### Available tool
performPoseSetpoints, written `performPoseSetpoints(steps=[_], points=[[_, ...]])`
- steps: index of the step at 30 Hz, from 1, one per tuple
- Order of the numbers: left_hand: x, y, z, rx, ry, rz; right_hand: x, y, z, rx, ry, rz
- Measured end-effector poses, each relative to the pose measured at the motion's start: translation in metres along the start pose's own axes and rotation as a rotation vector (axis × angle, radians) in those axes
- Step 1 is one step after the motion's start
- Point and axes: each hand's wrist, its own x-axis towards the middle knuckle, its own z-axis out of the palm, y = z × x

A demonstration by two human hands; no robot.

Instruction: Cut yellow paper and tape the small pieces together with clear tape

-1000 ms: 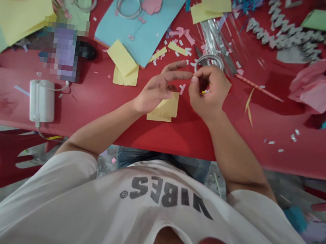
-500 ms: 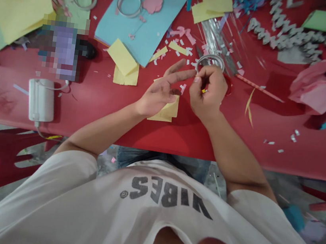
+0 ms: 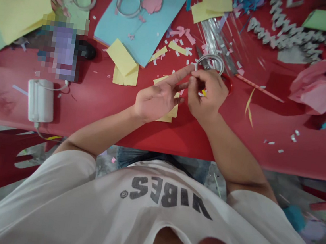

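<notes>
palm turned upward, the left hand (image 3: 156, 101) seems to carry nothing; its index finger reaches out toward the right hand (image 3: 214, 92) while its other fingers bend loosely, perhaps so that the straight finger can serve as a small prop. the right hand is drawn into a pinch, thumb and forefinger brought together at that fingertip; whether something thin sits between them is too small to make out. bringing both so close suggests fine handling, one steadying the other.

under the left hand, partly covered by it, yellow paper slips (image 3: 166, 119) lie on the red surface (image 3: 78, 105), likely kept there to be within easy reach. just beyond the right hand is a tape roll (image 3: 210, 56), its lower edge behind the knuckles, probably parked there to be handy. a red loop (image 3: 230, 87) shows at the right hand's outer side, maybe a scissor handle.

beyond the left hand and further out, overlapping yellow papers (image 3: 121, 58) rest near a blue sheet (image 3: 112, 27). that sheet bears a second roll (image 3: 129, 15) and a pink paper flower (image 3: 152, 2), seemingly laid flat there, away from the fingers, to stay uncrushed.
</notes>
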Motion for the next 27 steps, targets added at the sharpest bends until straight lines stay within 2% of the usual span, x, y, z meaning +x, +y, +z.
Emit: performPoseSetpoints(steps=[3,6,9,12,15,19,23,27], points=[[-0.001,0.005,0.001,-0.090,0.006,0.012,-0.005,0.003,0.003,0.007,-0.121,-0.036],[-0.001,0.010,-0.004,-0.050,0.076,0.026,-0.009,0.009,0.008,0.009,-0.200,-0.030],[0.001,0.014,-0.012,0.000,0.126,0.030,-0.009,0.010,0.011,0.029,-0.120,-0.060],[0.003,0.015,-0.016,0.007,0.133,0.020,-0.004,0.004,0.009,0.053,-0.017,0.033],[0.003,0.014,-0.014,0.026,0.127,0.022,0.001,-0.002,0.005,0.064,0.070,0.048],[0.003,0.010,-0.008,0.082,0.123,0.034,0.003,-0.007,0.003,0.034,0.064,0.099],[0.003,0.006,-0.007,0.134,0.076,0.098,0.001,-0.008,0.003,0.010,0.103,0.070],[0.003,0.001,-0.010,0.205,0.048,0.152,-0.003,-0.009,0.001,-0.044,0.037,0.166]])
